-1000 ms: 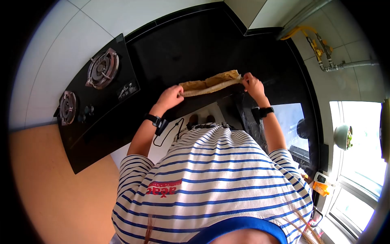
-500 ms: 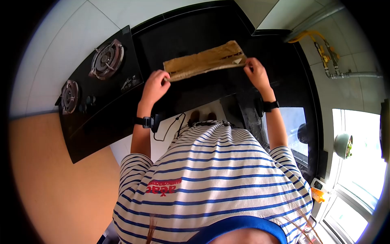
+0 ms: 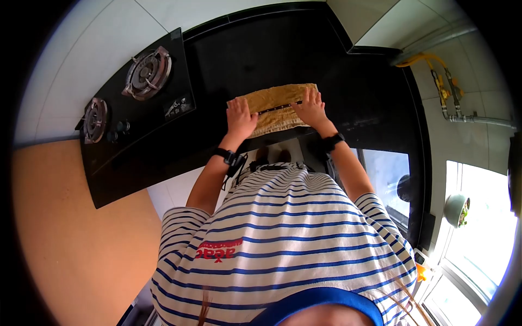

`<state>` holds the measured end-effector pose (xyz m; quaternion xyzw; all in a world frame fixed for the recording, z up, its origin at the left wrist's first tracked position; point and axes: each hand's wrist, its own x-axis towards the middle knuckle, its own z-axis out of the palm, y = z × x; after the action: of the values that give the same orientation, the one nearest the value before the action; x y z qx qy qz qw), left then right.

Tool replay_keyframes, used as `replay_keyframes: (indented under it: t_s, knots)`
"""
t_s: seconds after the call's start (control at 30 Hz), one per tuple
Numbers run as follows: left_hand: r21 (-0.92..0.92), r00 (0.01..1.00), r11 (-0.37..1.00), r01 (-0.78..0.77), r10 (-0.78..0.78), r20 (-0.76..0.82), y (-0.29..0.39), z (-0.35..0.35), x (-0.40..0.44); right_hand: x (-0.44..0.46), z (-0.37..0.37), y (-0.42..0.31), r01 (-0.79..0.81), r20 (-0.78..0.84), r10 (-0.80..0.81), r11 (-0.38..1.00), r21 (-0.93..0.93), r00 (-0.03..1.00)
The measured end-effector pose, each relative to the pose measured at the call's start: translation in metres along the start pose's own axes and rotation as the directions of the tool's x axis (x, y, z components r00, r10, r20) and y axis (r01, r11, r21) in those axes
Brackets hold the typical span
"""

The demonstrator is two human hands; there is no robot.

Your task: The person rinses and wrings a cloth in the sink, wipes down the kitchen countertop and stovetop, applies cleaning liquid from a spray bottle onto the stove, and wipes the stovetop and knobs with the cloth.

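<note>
A folded brown cloth lies on the black countertop, near its front edge. A dark dotted band runs across its middle, and the edge toward me is paler. My left hand rests flat on the cloth's left part with the fingers stretched out. On the right part, my right hand also lies flat, its fingers pointing away from me and slightly spread. Each wrist wears a black strap. The hands hide part of the cloth's two ends.
To the left is a gas hob with two burners, the larger burner and a smaller burner. A sink is at the right. A bowl with a plant stands by the window. Yellow gas pipes run along the right wall.
The cloth has come nearer to me and now lies flat on the counter. Both hands have let go of its corners, moved closer together and opened flat on top of it.
</note>
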<state>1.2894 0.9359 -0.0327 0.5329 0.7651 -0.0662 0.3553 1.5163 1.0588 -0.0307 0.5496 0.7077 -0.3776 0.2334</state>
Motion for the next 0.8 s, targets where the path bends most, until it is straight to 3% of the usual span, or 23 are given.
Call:
replay_keyframes:
  t_s: [0.13, 0.23, 0.6, 0.67, 0.8]
  knots:
    - [-0.035, 0.995, 0.996, 0.083, -0.081, 0.059, 0.01, 0.038, 0.017, 0.031, 0.047, -0.035, -0.044, -0.029, 0.043, 0.998, -0.037, 0.999]
    - [0.091, 0.976, 0.996, 0.024, -0.004, -0.217, -0.001, 0.05, 0.032, 0.046, 0.072, -0.045, 0.027, -0.216, -0.107, 0.939, -0.343, 0.971]
    - [0.152, 0.969, 0.986, -0.068, 0.101, -0.226, -0.017, 0.004, 0.083, 0.096, 0.031, -0.077, 0.057, -0.021, -0.066, 0.953, -0.297, 0.998]
    - [0.153, 0.978, 0.986, -0.068, 0.096, -0.183, -0.011, 0.001, 0.142, 0.155, 0.006, -0.073, 0.041, 0.089, -0.017, 0.963, -0.265, 0.996]
    - [0.152, 0.995, 0.986, -0.063, 0.073, -0.066, 0.009, -0.022, 0.344, 0.347, -0.052, -0.053, 0.041, 0.232, 0.014, 0.972, -0.229, 0.973]
